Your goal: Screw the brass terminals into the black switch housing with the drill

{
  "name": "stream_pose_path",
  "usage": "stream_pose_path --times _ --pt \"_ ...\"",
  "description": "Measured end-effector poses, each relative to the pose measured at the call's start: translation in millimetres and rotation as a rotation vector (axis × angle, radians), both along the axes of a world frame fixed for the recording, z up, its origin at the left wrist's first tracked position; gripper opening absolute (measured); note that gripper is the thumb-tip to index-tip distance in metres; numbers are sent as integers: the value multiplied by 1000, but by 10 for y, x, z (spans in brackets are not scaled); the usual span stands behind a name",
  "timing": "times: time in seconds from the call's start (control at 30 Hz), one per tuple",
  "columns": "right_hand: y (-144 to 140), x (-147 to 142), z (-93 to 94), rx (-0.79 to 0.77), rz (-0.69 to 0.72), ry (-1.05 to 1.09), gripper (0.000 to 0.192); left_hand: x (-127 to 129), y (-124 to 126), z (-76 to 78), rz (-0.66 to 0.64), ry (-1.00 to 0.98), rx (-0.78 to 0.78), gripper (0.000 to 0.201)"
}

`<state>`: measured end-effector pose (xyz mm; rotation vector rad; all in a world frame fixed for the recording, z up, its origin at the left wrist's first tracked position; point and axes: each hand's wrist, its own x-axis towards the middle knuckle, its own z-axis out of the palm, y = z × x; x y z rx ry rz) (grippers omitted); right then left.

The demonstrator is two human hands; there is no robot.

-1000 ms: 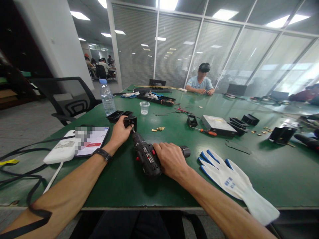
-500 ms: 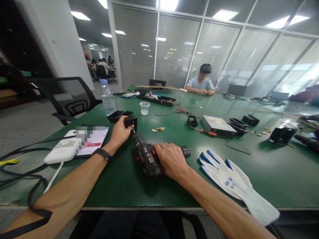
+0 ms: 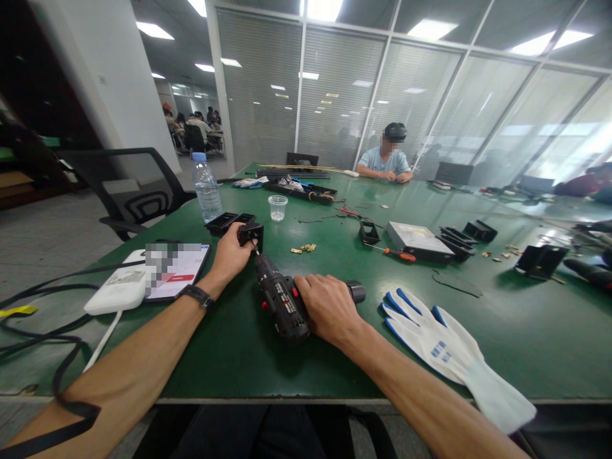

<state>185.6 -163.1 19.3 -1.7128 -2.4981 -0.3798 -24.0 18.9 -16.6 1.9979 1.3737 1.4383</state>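
Observation:
My right hand (image 3: 329, 307) is wrapped round the handle of a black cordless drill (image 3: 283, 305), which lies on its side over the green table (image 3: 229, 363). The drill's bit points away from me and meets a small black plastic frame (image 3: 253, 234). Gripping that frame from the left is my left hand (image 3: 233, 254), thumb and fingers closed on it. Where the bit touches the frame is too small to make out. Two more black frames (image 3: 222, 223) sit just behind my left hand. Small brass-coloured pieces (image 3: 304, 248) lie to the right of the frame.
A clear cup (image 3: 277, 208) and a water bottle (image 3: 207, 191) stand beyond my hands. At left are a phone (image 3: 179, 271), a white power bank (image 3: 117, 284) and cables. A white glove (image 3: 440, 338), screwdriver (image 3: 404, 255) and metal drive box (image 3: 418, 241) lie right. A person (image 3: 386, 159) sits opposite.

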Motion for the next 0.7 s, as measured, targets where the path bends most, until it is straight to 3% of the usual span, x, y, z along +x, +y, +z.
stream_pose_path --times 0.7 --pt "14 6 -12 15 9 -1 32 -8 11 -4 17 16 -21 41"
